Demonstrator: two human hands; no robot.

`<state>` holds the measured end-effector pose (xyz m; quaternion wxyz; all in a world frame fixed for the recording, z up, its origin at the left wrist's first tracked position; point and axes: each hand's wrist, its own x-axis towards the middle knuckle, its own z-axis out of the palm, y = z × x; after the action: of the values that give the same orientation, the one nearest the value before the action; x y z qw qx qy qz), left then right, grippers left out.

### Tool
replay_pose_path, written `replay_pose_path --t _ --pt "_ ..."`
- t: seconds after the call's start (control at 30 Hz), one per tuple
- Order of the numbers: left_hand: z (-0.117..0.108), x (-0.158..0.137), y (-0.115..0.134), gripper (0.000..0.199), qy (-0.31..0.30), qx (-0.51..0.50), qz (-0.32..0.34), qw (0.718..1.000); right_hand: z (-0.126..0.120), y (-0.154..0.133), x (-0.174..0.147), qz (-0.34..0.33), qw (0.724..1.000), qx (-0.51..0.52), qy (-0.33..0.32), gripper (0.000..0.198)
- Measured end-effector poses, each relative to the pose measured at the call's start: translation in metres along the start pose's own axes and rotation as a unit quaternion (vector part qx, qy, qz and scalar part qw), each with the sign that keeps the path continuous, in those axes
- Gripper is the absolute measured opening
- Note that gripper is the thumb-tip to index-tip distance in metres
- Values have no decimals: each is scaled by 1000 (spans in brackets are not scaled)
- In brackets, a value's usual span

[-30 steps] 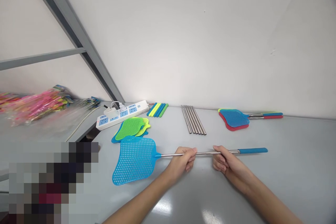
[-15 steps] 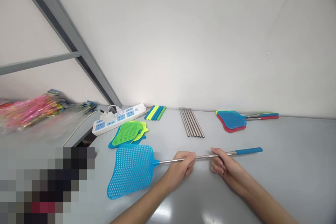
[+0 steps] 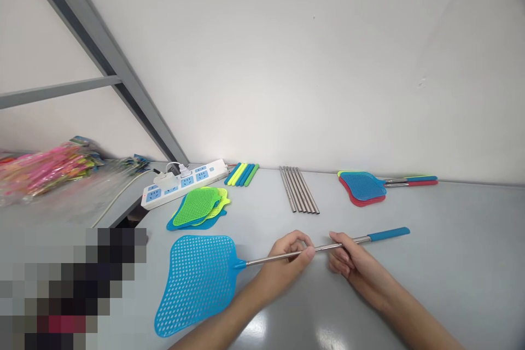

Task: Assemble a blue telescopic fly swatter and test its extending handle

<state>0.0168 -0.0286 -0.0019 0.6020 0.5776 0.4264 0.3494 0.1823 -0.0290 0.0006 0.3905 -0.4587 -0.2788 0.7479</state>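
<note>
A blue fly swatter (image 3: 199, 283) with a perforated head, a thin metal rod and a blue grip (image 3: 389, 234) is held crosswise over the table. My left hand (image 3: 289, 260) pinches the rod between thumb and fingers, partway along from the head. Farther right, my right hand (image 3: 346, 257) is closed around the rod's thicker part, just short of the grip. The swatter's head hangs at the left, tilted slightly downward.
Loose swatter heads (image 3: 197, 206) lie in a pile by a white power strip (image 3: 184, 183). Behind are coloured grips (image 3: 241, 174), several metal rods (image 3: 299, 190) and a stack of swatters (image 3: 363, 187). Bagged pink items (image 3: 53, 169) lie far left, near a pixelated patch.
My left hand has slid right along the rod, nearer my right hand, and its fingers have loosened somewhat. The swatter's head has dipped lower and to the left.
</note>
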Motion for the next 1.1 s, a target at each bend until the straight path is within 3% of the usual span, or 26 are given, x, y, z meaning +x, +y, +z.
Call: replay_pose_path --t 0.2,0.4,1.1 --pt "0 2 -1 35 21 10 33 999 1 4 -2 2 1000 24 -13 44" --pt "1 1 -1 24 8 53 53 997 6 11 -3 30 998 42 -27 45" --pt "6 -2 -2 26 11 32 53 998 9 18 -4 41 992 95 -71 41"
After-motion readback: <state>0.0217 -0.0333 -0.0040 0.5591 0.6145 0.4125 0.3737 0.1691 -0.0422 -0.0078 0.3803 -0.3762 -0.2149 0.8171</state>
